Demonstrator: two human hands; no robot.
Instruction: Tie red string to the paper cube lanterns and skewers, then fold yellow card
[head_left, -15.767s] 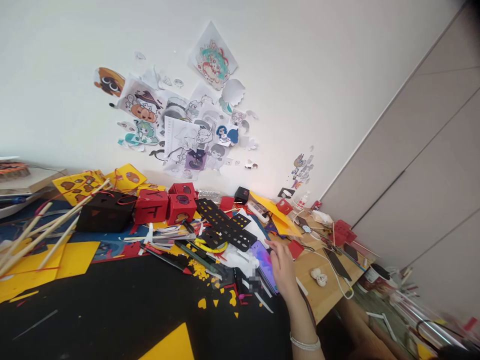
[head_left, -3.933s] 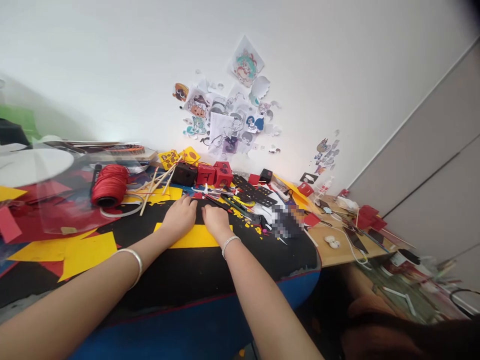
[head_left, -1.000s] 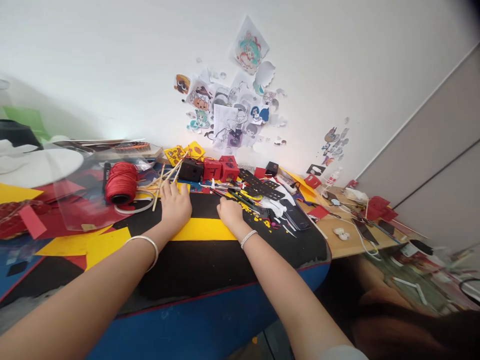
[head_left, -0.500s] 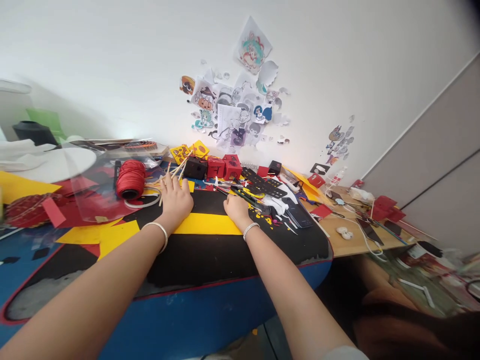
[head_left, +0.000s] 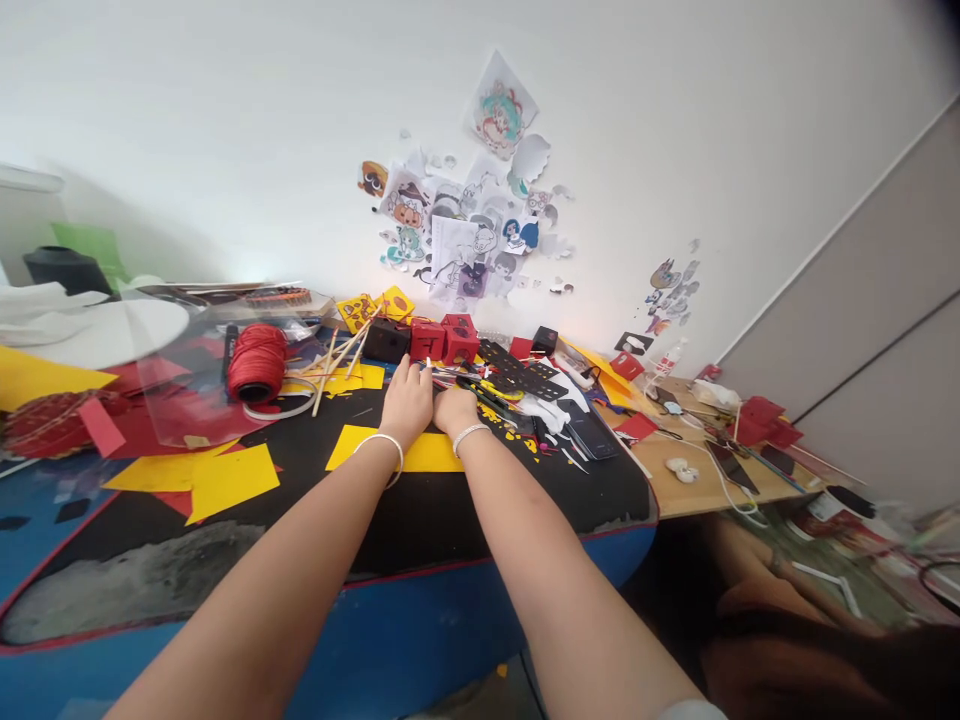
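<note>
left hand (head_left: 407, 400): palm down, fingers stretched flat and together at the far edge of the yellow sheet (head_left: 397, 452); pressing rather than gripping, nothing closed in it; a bangle sits on the wrist.
right hand (head_left: 452, 408): knuckles up, fingers curled under at the same far edge, touching the left hand; whether anything is pinched under the fingers cannot be told.
yellow sheet: lies flat on the black mat (head_left: 420, 510), directly under both wrists; the two hands side by side look placed to pin it so it does not slide.
black mat: covers the near part of the blue table (head_left: 390, 640), giving a dark, even bed for the paper.
wooden sticks (head_left: 337, 355): loose bundle, fanned, left of the left hand, apart from it.
red cord spool (head_left: 257, 362): on its side, further left, well apart.
red boxes (head_left: 442, 340): small cubes in a row by the wall, just beyond the fingertips.
black punched strip (head_left: 521, 370): right of the boxes, amid scraps.
phone (head_left: 592, 435): face up, right of the right hand.
</note>
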